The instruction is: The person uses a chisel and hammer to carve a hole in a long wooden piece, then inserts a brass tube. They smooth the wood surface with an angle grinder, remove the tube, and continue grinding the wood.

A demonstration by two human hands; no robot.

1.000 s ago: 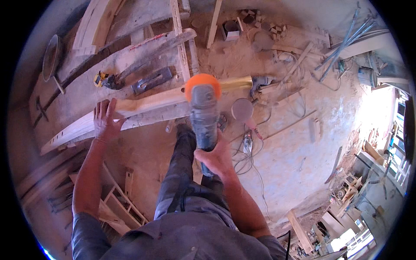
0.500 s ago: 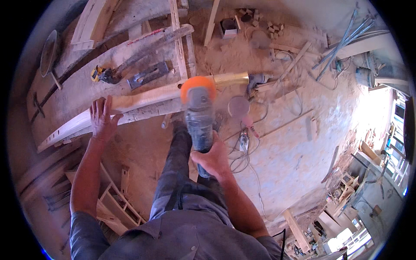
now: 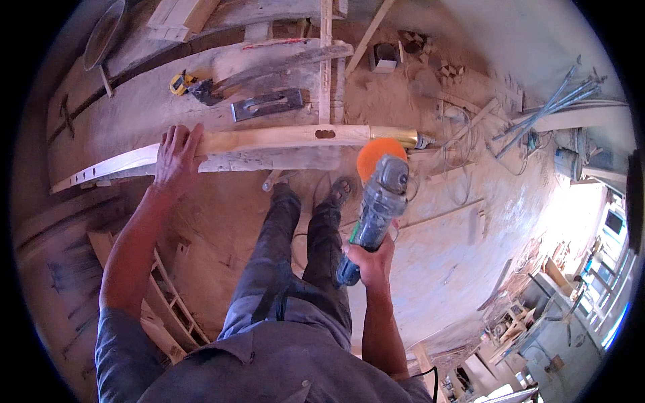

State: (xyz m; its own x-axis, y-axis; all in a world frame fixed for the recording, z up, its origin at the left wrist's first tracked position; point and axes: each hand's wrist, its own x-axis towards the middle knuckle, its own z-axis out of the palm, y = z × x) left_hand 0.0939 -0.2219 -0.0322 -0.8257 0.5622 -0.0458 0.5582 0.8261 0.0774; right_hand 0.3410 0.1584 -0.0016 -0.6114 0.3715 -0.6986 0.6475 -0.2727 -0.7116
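A long, curved pale wooden piece (image 3: pixel 269 138) lies along the near edge of the workbench, with several holes at its left end, an oval slot and a shiny gold-coloured right end (image 3: pixel 388 134). My left hand (image 3: pixel 179 156) is wrapped over its left part, fingers across the top. In my right hand (image 3: pixel 371 258) is an angle grinder (image 3: pixel 377 208), gripped by its body. Its orange round disc (image 3: pixel 378 156) overlaps the lower edge of the gold end; whether they touch I cannot tell.
On the dusty workbench (image 3: pixel 134 111) lie a hand plane (image 3: pixel 267 105) and a yellow-black tape measure (image 3: pixel 179 82). Cables (image 3: pixel 463 168) trail over the floor at right, below several metal rods (image 3: pixel 554 107). A wooden frame (image 3: pixel 171 295) stands at lower left.
The grinder has moved right along the wooden piece, from near its slot to the gold end. My left hand keeps its hold. The whole view has shifted somewhat.
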